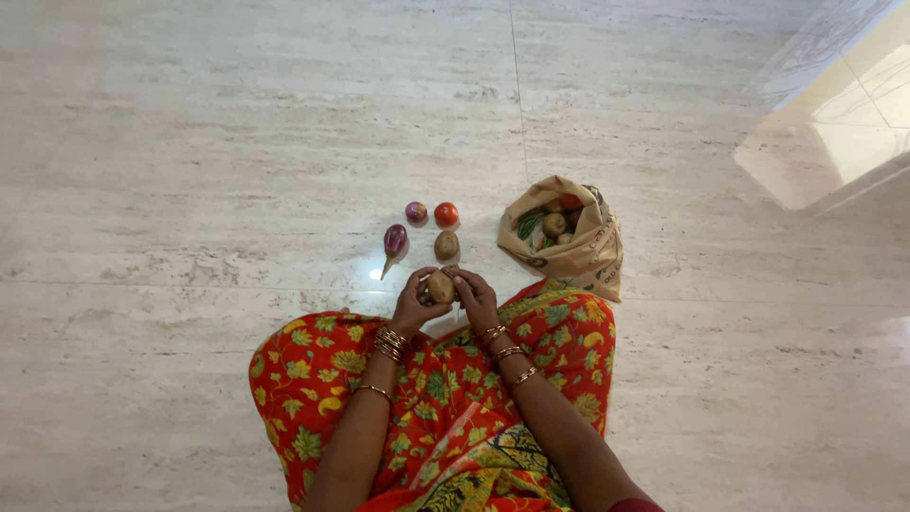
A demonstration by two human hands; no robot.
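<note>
Brown potato [441,285] between left hand [414,305] and right hand [477,299], beige paper bag [588,251] nearby.

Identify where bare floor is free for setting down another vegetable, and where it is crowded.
Free: the floor left of the eggplant and beyond the tomato. Crowded: between the loose vegetables, the bag and the hands, left hand and right hand, holding a potato.

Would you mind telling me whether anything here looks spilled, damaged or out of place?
Nothing stands out. Both hands, left hand and right hand, hold a potato. An eggplant, onion, tomato and second potato lie grouped on the floor beside an upright, open paper bag.
</note>
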